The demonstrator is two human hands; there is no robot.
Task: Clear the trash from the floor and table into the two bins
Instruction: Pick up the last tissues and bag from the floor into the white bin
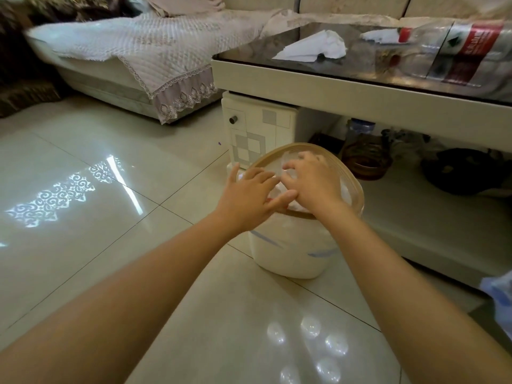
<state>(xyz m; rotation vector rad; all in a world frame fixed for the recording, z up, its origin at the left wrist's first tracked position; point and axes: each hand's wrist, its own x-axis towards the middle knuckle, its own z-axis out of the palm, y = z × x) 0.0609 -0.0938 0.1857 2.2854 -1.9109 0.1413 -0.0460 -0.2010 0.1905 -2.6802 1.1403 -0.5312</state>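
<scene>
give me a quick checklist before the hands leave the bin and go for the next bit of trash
1. Bin upright on the floor: ok.
2. Left hand free of trash: ok, its fingers lie straight over the rim.
3. Right hand free of trash: cannot tell, its fingers curl down into the clear liner.
4. Room left in the bin: cannot tell, hands cover the opening.
5. Trash left on the table: not ok, crumpled white paper and a plastic bottle lie there.
6. Second bin located: cannot tell, only one shows.
</scene>
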